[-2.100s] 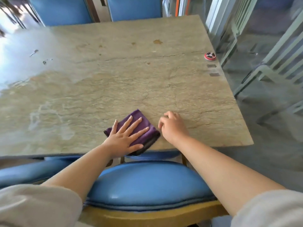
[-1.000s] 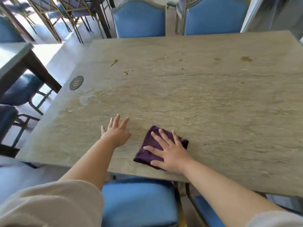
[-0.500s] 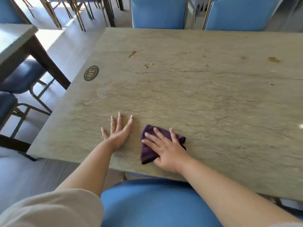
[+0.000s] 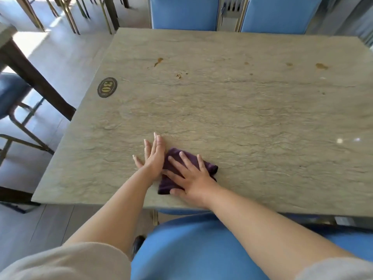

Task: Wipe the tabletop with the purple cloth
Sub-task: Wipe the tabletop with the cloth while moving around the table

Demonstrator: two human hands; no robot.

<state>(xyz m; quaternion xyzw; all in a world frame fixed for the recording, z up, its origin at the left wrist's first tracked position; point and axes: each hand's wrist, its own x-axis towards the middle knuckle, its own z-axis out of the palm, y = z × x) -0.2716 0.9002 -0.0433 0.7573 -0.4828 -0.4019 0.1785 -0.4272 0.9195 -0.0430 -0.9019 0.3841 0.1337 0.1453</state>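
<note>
The purple cloth (image 4: 171, 185) lies folded on the worktop (image 4: 242, 118) close to its near edge, and my right hand (image 4: 191, 178) lies flat on top of it with the fingers spread, pressing rather than gripping. My left hand (image 4: 152, 158) is flat on the bare stone just beside the cloth, fingers straight and together, its edge touching or nearly touching the fabric; I cannot tell which.

To wipe well from here, I think I should keep my palm's weight over the middle of the cloth so it does not bunch, and push in long overlapping strokes towards the far side, where a brown smear (image 4: 158, 61), some crumbs (image 4: 178, 75) and more brown spots (image 4: 322, 66) sit. The round number plaque (image 4: 107, 87) by the left edge will need going around.

My hand hides most of the cloth, so I cannot see its folds. The worktop's right side runs out of view, and the blue chair (image 4: 191, 249) hides whatever lies below the near edge.
</note>
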